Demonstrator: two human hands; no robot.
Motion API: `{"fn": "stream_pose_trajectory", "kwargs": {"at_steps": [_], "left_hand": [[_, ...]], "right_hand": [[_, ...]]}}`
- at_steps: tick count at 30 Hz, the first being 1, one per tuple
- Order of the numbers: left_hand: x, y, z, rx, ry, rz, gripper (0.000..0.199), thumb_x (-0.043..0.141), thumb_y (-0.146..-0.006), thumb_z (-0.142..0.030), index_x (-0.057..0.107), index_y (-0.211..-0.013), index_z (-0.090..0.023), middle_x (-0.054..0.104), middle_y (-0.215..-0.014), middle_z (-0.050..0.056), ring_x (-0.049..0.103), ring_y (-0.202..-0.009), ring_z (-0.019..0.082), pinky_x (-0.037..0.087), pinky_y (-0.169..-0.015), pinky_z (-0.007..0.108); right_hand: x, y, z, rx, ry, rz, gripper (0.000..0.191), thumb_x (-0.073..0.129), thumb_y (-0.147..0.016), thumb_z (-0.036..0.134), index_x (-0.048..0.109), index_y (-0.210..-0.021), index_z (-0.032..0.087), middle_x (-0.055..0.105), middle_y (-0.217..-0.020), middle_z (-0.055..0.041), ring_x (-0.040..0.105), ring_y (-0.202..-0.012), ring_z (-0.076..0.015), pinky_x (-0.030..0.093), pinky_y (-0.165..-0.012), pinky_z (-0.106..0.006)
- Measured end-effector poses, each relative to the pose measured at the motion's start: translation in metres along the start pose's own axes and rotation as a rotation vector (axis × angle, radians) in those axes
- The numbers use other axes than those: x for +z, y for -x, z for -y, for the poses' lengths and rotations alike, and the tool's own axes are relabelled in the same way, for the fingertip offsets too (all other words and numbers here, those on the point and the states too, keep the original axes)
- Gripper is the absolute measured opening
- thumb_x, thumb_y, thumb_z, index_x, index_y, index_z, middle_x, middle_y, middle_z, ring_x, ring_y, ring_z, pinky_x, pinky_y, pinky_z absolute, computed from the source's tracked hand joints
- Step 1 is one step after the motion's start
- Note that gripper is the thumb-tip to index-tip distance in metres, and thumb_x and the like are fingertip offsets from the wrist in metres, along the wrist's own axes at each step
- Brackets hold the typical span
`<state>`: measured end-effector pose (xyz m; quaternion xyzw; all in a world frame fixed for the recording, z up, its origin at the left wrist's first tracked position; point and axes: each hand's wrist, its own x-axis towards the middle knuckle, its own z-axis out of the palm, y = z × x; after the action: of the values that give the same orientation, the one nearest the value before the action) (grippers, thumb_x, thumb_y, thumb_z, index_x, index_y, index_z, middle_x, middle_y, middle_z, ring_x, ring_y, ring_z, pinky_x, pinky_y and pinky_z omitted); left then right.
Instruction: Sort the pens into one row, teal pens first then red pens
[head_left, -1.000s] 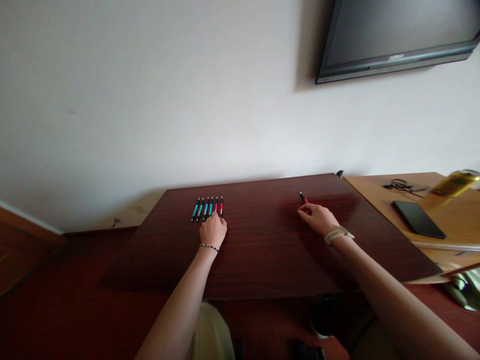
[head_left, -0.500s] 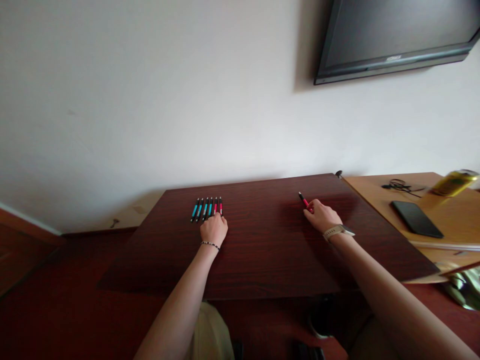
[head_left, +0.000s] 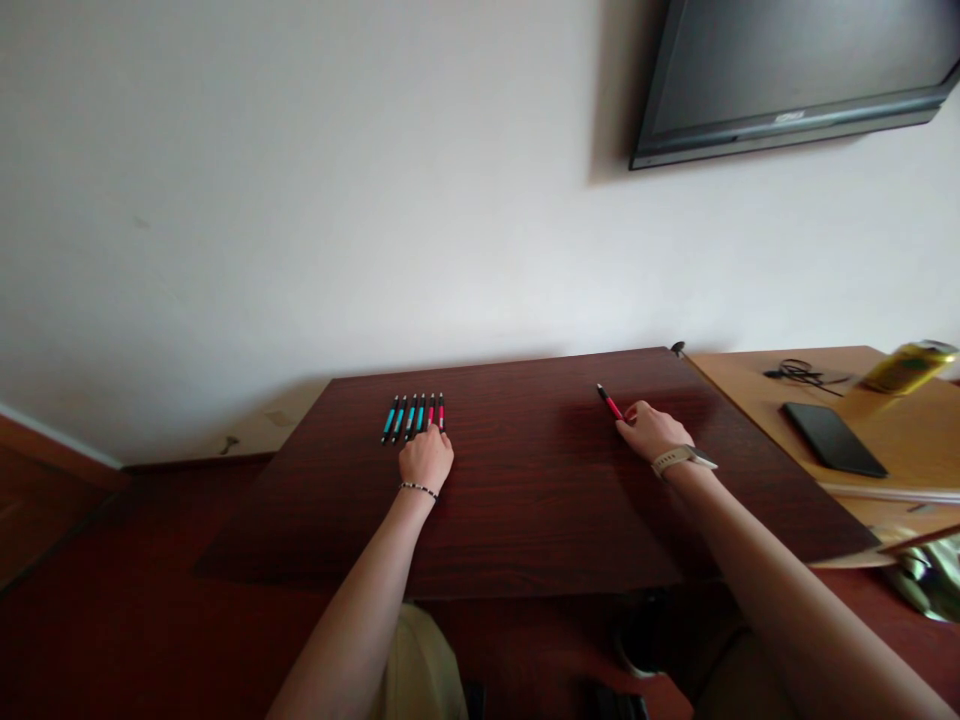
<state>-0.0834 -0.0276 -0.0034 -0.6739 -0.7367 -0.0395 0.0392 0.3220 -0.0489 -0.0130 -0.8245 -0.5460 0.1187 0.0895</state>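
Teal-and-black pens (head_left: 405, 417) lie side by side in a row on the dark wooden table (head_left: 517, 480), with two red-and-black pens (head_left: 436, 409) at the row's right end. Over the near ends of those red pens is my left hand (head_left: 426, 458), its fingers curled closed and their tips partly hidden. A beaded bracelet circles that wrist. Farther right, a single red-and-black pen (head_left: 610, 402) lies slanted on the tabletop. My right hand (head_left: 654, 432), wearing a watch, rests at its near end, thumb and index finger slightly apart around it.
To the right, a lighter wooden desk (head_left: 780, 385) adjoins the table. On it are a black phone (head_left: 832, 438), a coiled black cable (head_left: 802, 373) and a yellow can (head_left: 907, 367). A television (head_left: 795, 80) hangs on the wall above.
My right hand has slid slightly right, away from the single red pen, which stays in place and shows more of its length. My left hand has barely moved.
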Motion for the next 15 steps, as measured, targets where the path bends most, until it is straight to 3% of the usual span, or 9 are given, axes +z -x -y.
{"fn": "stream_pose_trajectory", "kwargs": {"at_steps": [4, 15], "left_hand": [[-0.001, 0.001, 0.0, -0.002, -0.002, -0.001, 0.039, 0.04, -0.104, -0.036, 0.07, -0.111, -0.012, 0.078, -0.097, 0.02, 0.077, -0.095, 0.036, 0.059, -0.08, 0.043], [-0.001, 0.002, 0.0, -0.006, -0.004, -0.009, 0.038, 0.041, -0.104, -0.036, 0.071, -0.109, -0.013, 0.078, -0.098, 0.019, 0.077, -0.095, 0.035, 0.059, -0.081, 0.043]], "right_hand": [[0.001, -0.002, -0.002, -0.018, 0.02, 0.023, 0.039, 0.055, -0.093, 0.054, 0.073, -0.107, 0.021, 0.077, -0.107, -0.0173, 0.074, -0.1, -0.0345, 0.049, -0.079, -0.039], [-0.003, 0.014, 0.022, -0.075, 0.049, 0.076, 0.039, 0.055, -0.093, 0.054, 0.077, -0.1, 0.022, 0.078, -0.108, -0.0169, 0.074, -0.102, -0.0341, 0.05, -0.081, -0.039]]}}
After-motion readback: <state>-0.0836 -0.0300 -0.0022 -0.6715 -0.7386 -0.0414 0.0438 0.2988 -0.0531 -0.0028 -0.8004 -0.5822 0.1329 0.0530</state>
